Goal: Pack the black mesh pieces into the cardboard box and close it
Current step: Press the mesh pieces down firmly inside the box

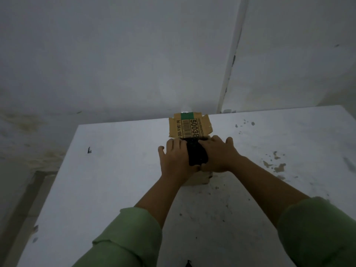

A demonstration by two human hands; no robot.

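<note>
1. My left hand is flat on the left side of the black mesh pieces, fingers straight, pressing down.
2. The mesh sits in the open top of the cardboard box mid-table, bulging a bit above the rim.
3. The back flap stands up, so closing's not done.
4. My right hand presses the right side, fingers spread.
5. Looks mostly packed; squash, then fold flaps.

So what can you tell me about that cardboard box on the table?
The cardboard box is small, brown and worn, standing on the white table. Its far flap stands open, showing a green band, a barcode and printed numbers. Black mesh fills its top. The left hand and right hand press on it from either side.
</note>
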